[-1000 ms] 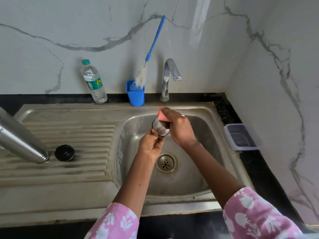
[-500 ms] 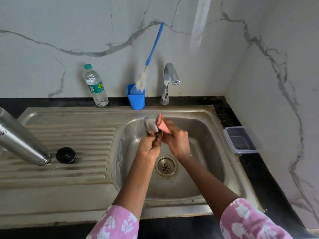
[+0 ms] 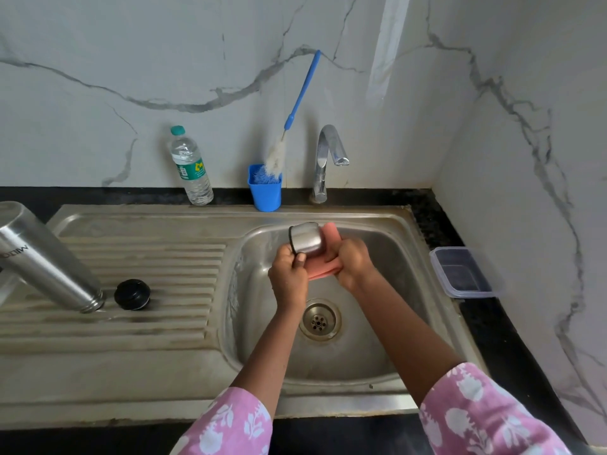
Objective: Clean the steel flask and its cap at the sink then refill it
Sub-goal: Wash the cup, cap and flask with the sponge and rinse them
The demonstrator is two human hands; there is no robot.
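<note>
Above the drain, shiny black-rimmed cap

Basin lies open below the tap; flask and stopper occupy the drainboard.

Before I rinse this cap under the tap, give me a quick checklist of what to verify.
1. Grip: the left hand holds the steel cap over the sink basin: ok.
2. Scrubber: the right hand holds the sponge against the cap: ok.
3. Water running: none visible at the tap: not ok.
4. Nothing lying on the drain: ok.
5. Inside of the cap scrubbed: cannot tell.
6. Refill supply: the water bottle stands capped by the wall: ok.
</note>
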